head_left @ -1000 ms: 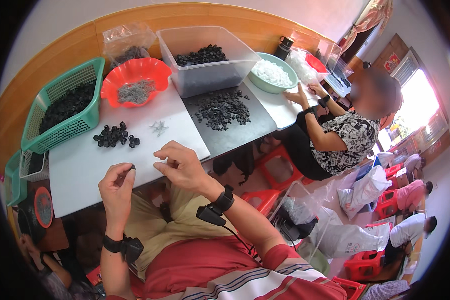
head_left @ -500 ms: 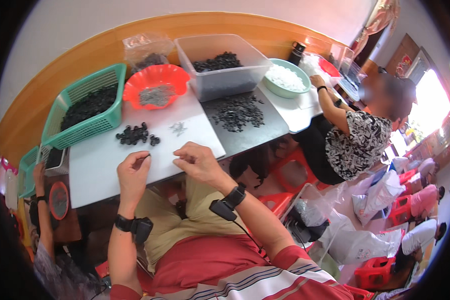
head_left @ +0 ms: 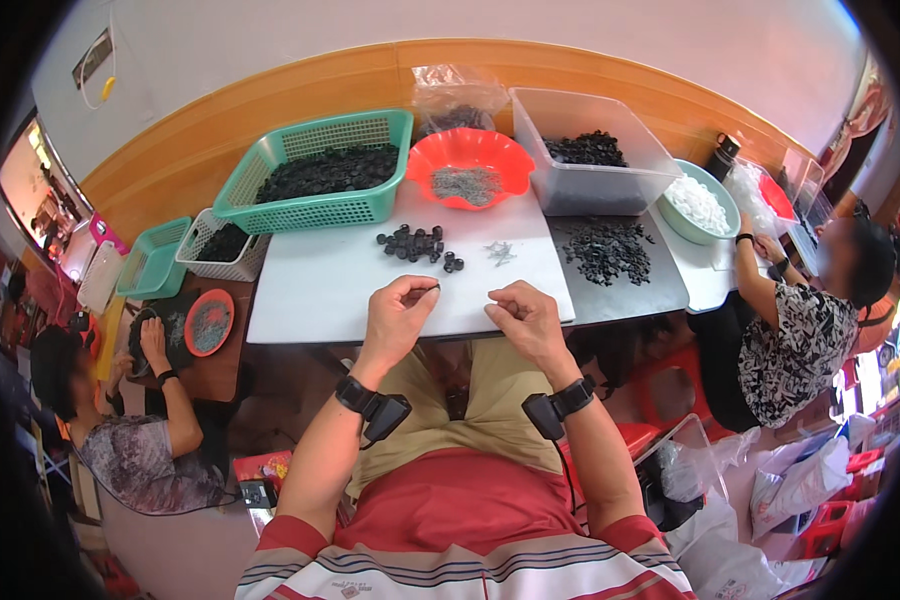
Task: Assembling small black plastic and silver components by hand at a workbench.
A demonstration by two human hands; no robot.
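Presently, a small dark part (head_left: 431, 288) is pinched in the left hand (head_left: 398, 318), long axis lying left-right; the right hand (head_left: 523, 318) is curled narrow; contents cannot be told.

One head-worn fisheye view — looking steeply down, close over the white table (head_left: 310, 290).

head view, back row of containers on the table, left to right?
Small teal basket → white basket → large green basket → red scalloped bowl → clear plastic tub → pale green bowl.
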